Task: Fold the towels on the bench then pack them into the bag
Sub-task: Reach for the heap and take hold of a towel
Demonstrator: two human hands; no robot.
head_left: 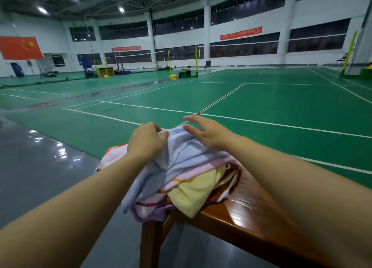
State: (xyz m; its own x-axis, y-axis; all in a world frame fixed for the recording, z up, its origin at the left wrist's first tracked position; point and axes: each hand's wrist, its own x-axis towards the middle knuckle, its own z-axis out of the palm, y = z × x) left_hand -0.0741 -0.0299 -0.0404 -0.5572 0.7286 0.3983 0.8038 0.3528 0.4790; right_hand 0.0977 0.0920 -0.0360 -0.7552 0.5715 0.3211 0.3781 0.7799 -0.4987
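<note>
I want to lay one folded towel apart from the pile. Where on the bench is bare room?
The bench shows bare wood right of the pile, between the yellow towel and the right forearm. The far end is crowded: blue towel under both hands, pink cloth behind the left hand.

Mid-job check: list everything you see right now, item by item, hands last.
blue towel: one, light blue, top of the pile
pink towel: one, pink striped, under the blue
yellow towel: one, pale yellow, front of the pile
bench: one, brown wood, under the pile
court floor: green, white lines, beyond the bench
net posts: several, yellow, far court
chair: one, dark, far court
flag: one, red, left wall
left hand: pinches the blue towel
right hand: fingers spread, over the blue towel
</note>
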